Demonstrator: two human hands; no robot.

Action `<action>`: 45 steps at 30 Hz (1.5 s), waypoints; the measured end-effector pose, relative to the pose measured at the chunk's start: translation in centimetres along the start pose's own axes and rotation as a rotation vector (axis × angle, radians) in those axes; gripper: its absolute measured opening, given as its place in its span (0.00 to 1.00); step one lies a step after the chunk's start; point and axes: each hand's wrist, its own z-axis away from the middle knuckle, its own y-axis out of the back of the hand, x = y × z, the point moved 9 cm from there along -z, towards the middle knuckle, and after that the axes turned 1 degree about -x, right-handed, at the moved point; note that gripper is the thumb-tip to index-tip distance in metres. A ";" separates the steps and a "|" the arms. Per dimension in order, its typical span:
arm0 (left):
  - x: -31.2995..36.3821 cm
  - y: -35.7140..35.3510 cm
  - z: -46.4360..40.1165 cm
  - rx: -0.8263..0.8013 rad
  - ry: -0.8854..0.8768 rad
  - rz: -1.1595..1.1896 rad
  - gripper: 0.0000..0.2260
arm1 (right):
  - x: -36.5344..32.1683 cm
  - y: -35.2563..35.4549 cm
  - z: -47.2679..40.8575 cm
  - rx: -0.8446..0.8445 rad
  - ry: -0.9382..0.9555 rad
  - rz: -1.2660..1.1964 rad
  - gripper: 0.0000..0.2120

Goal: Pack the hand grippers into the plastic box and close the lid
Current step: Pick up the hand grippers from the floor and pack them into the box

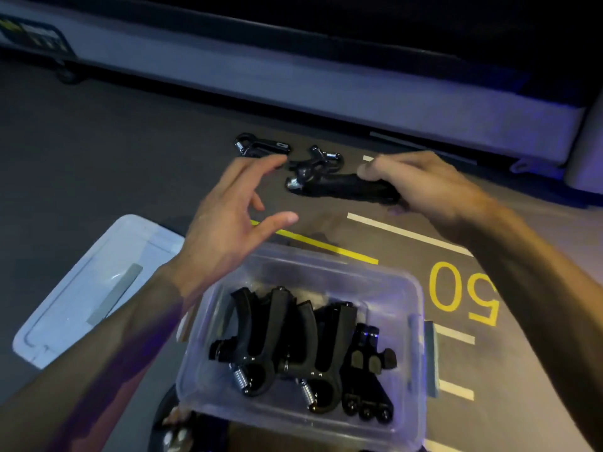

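1. Right hand (421,187) has its fingers curled round the handle of a gripper (342,187), held above the floor (98,141) just beyond the box (414,321). So we're mid-carry, and the step is getting this one into the box.

2. Left hand (228,216) is empty, fingers spread wide and a bit bent, hovering between the box and the loose ones. Palm faces right, toward the held gripper.

3. Box already has a few grippers lying in a row, springs toward us. Looks like the free room is at the far end, though it's hard to tell through the plastic.

4. Our tip: lay the new one flat and lined up with the others, handles nested, so nothing sticks up past the rim. Otherwise the lid (81,288) probably won't seat.

5. Two more (261,148) (321,159) sit on the floor further out, so we're not near closing yet. The lid lies flat left of the box, close to it.

6. The spare left hand could steady the box or grab the next one.
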 end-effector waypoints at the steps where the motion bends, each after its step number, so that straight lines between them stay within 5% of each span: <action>1: 0.7 0.5 0.3 0.009 -0.017 -0.019 0.29 | -0.6 -0.8 1.0 -0.024 -0.020 -0.019 0.13; 6: 1.6 1.1 2.2 -0.012 -0.053 0.046 0.14 | -2.1 -3.4 4.4 -0.102 0.027 -0.039 0.28; 11: -2.0 -0.1 4.2 -0.101 0.131 0.307 0.13 | -3.9 -4.0 6.5 -0.164 0.301 0.008 0.14; 21: -4.7 0.2 5.2 -0.225 0.111 0.037 0.11 | -4.5 -10.1 5.9 -0.111 0.614 0.514 0.10; 33: -4.7 1.1 4.8 -0.136 0.021 -0.086 0.16 | -4.6 -11.2 4.9 -0.162 0.678 0.646 0.10; 38: -3.8 0.5 4.6 -0.180 0.014 0.049 0.12 | -3.8 -11.6 4.9 -0.190 0.649 0.738 0.10; 45: -4.6 -1.2 5.4 -0.258 -0.074 -0.342 0.12 | -1.7 -14.8 3.6 -0.268 0.562 0.731 0.12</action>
